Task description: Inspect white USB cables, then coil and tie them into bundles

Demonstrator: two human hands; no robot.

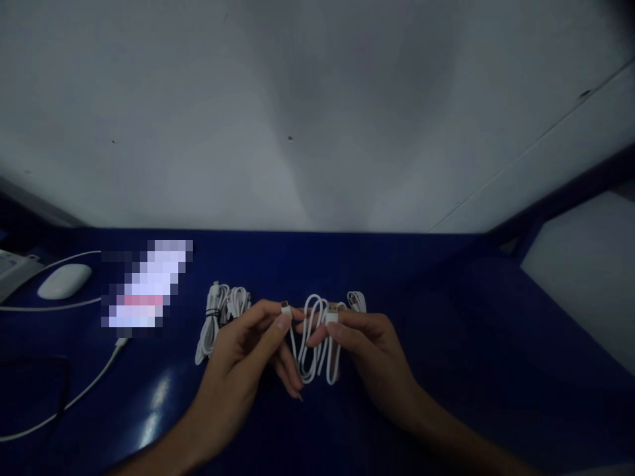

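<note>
Over the blue desk point(446, 317) my left hand point(243, 350) pinches one plug, right hand point(367, 350) the other, of a white cable point(312, 344); I judge folding even loops, keeping ends level, works best

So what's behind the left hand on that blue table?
Behind the left hand lies a bundled white cable on the blue table, tied with a dark band. The hand covers the bundle's near right part, so that stays unseen.
</note>
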